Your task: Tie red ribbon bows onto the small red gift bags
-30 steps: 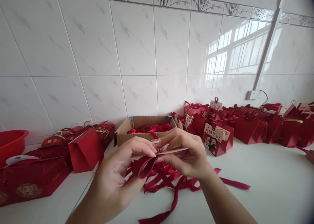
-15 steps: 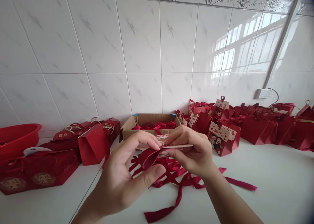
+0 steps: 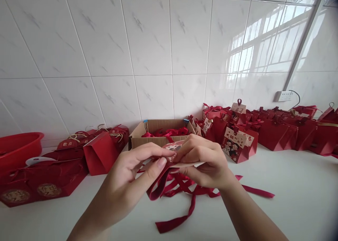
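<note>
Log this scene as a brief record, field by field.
Left hand: pinching a looped dark-red strip
Right hand: gripping a printed card
White worktop: loose red ribbons below the hands
Behind hands: open cardboard box, red ribbon inside
Left side: red basin, red gift boxes
Right side: peaked red boxes, some with printed cards
Wall: white tiles, power socket

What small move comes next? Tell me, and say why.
Probably, the left hand should draw the dark red loop snug: its thumb and forefinger pinch the loop's upper end, the right hand grips the printed card, and the loop hangs open below.
</note>
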A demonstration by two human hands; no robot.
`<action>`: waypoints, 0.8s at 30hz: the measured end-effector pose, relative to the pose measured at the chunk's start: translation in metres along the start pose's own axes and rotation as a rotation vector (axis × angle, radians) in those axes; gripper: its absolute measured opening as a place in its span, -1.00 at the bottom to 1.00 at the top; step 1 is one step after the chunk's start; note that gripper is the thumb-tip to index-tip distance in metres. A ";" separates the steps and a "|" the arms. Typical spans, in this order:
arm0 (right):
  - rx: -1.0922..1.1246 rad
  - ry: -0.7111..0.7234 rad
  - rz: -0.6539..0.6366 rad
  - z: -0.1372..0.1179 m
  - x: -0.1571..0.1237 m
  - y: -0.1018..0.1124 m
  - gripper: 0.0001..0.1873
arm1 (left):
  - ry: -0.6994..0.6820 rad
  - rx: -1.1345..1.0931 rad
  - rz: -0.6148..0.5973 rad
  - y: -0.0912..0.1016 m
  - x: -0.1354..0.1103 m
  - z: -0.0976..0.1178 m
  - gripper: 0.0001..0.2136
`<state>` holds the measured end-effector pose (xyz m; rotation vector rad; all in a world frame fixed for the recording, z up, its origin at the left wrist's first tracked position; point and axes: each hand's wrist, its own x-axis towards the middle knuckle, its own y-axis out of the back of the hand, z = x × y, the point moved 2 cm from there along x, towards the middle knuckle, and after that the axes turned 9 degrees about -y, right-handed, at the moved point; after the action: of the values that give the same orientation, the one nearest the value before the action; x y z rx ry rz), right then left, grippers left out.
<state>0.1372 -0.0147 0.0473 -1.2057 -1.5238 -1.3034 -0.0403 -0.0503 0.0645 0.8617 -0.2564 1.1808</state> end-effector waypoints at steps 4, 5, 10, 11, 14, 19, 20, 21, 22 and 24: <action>0.004 0.010 0.023 -0.001 0.002 0.001 -0.80 | -0.037 0.044 0.033 -0.002 -0.001 0.004 -0.86; 0.005 0.007 0.030 -0.001 0.002 0.001 -0.80 | -0.050 0.055 0.037 -0.002 -0.001 0.005 -0.86; -0.013 0.020 0.044 -0.002 0.004 0.003 -0.83 | -0.086 0.066 0.080 -0.005 0.002 0.008 -0.83; -0.017 0.019 0.051 -0.002 0.004 0.004 -0.83 | -0.083 0.055 0.086 -0.005 0.003 0.007 -0.82; -0.022 0.012 0.086 -0.002 0.005 0.006 -0.84 | -0.083 -0.009 0.083 -0.006 0.004 0.005 -0.81; -0.076 0.054 0.100 -0.004 0.004 0.009 -0.83 | -0.124 -0.172 0.050 -0.004 0.001 0.001 -0.74; -0.087 0.057 0.110 -0.003 0.004 0.010 -0.82 | -0.127 -0.216 0.024 -0.003 0.001 0.001 -0.71; -0.099 0.051 0.124 -0.002 0.003 0.011 -0.82 | -0.121 -0.255 -0.009 -0.004 0.001 0.001 -0.69; -0.112 0.038 0.138 -0.001 0.003 0.011 -0.81 | -0.115 -0.280 -0.033 -0.005 0.001 0.001 -0.65; -0.129 0.011 0.152 0.002 0.003 0.011 -0.78 | -0.115 -0.264 -0.028 -0.007 0.002 0.002 -0.62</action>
<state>0.1473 -0.0124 0.0521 -1.3662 -1.3293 -1.3205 -0.0327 -0.0509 0.0633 0.6991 -0.4812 1.0448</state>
